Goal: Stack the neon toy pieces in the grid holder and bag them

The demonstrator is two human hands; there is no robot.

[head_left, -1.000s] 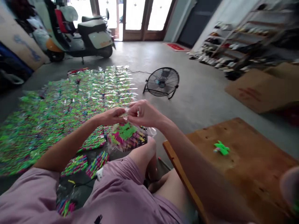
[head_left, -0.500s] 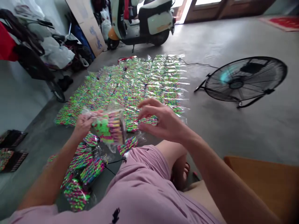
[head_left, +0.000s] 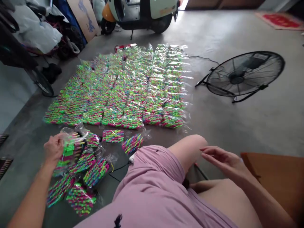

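Observation:
My left hand (head_left: 52, 148) grips the edge of a clear plastic bag of colourful sticks (head_left: 71, 149), tilted above a loose pile at lower left. The sticks are green, pink and yellow; their exact kind is hard to make out. Under and beside that bag lie several similar bags (head_left: 97, 172) on the floor, partly hidden by it. Beside my right knee, my right hand (head_left: 223, 159) hovers with its fingers stretched out and nothing in them. Packed rows of the same bags (head_left: 118, 91) cover the floor ahead.
A black floor fan (head_left: 237, 77) stands to the right, its cable running behind the rows. A parked scooter (head_left: 142, 15) is at the back. An orange-brown box-like object (head_left: 277, 180) sits at lower right. Bicycle parts and white bags (head_left: 35, 28) line the left wall.
My left hand has carried the bag left and down over the loose pile. My right hand has moved away from near the bag, right and down to beside my knee. The view has tipped downward.

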